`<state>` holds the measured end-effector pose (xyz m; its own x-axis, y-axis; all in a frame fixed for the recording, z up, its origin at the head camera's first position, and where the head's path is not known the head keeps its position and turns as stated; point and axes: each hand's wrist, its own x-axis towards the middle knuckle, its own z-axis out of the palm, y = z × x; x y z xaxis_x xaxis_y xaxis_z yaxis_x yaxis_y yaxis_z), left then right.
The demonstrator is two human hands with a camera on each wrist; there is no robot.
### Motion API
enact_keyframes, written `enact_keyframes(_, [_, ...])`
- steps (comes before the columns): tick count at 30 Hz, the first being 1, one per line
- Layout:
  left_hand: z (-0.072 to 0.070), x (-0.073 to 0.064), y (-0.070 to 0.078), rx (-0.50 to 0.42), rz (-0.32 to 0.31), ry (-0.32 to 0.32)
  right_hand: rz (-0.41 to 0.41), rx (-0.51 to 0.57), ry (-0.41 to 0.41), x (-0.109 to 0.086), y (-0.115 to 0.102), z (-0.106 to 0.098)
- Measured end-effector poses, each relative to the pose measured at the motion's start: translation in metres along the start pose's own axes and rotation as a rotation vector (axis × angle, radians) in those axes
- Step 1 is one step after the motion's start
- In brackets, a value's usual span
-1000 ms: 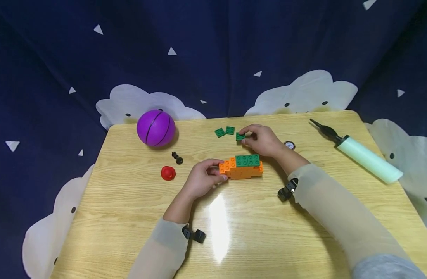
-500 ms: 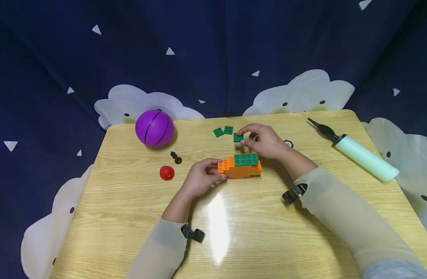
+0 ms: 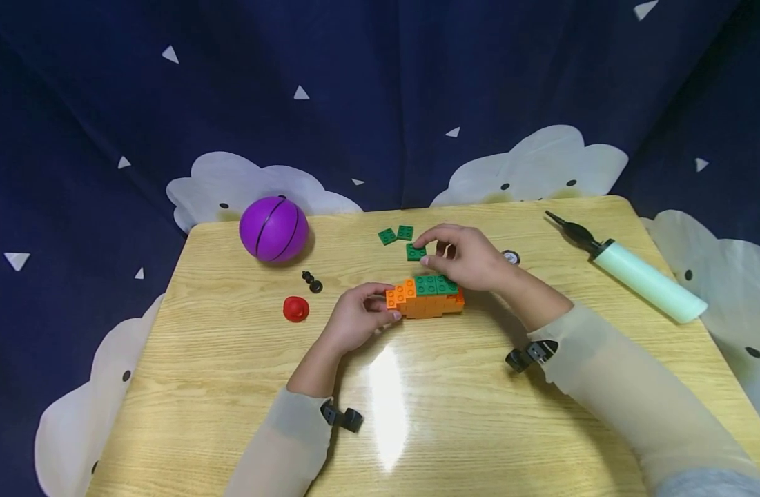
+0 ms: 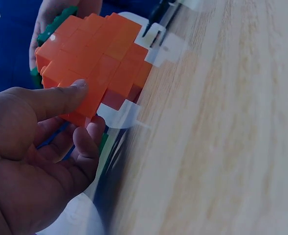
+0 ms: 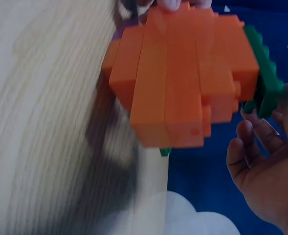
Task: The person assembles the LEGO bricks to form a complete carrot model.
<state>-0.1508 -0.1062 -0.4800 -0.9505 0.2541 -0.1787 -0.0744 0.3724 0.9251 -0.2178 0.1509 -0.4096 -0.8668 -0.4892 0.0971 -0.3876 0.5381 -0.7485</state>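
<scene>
My left hand (image 3: 357, 317) grips the left end of an orange toy-brick build (image 3: 426, 306), thumb in front and fingers behind. Stepped layers of orange bricks show up close in the left wrist view, where the thumb (image 4: 60, 100) presses their face. Two green bricks (image 3: 426, 285) cap the build's top. Just behind it, my right hand (image 3: 469, 259) pinches a small green brick (image 3: 415, 252) between thumb and index finger, above the table. In the right wrist view the curled fingers of the right hand (image 5: 268, 161) appear beside the build's green top.
Two loose green bricks (image 3: 396, 235) lie at the back. To the left are a purple ball (image 3: 274, 229), a black chess-pawn-like piece (image 3: 313, 281) and a red hat-shaped piece (image 3: 295, 309). A poker chip (image 3: 511, 257) and a hand pump (image 3: 647, 277) lie to the right.
My right hand has brought the small green brick slightly left and nearer, toward the orange build. The left hand keeps its grip on the build, nearly still.
</scene>
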Motion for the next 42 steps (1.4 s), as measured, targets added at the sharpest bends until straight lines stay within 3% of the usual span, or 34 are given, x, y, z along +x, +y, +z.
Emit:
enact_keyframes(9, [-0.001,-0.002,-0.001,0.013,0.016,0.009,-0.062,0.007,0.001,-0.011,-0.018,0.010])
enact_keyframes(23, [-0.001,-0.001,-0.001,0.002,0.035,-0.003,-0.177,-0.018,-0.017,-0.024,-0.026,0.024])
enact_keyframes(42, [-0.002,0.000,0.000,-0.004,0.054,0.001,-0.252,-0.176,0.030,-0.029,-0.028,0.031])
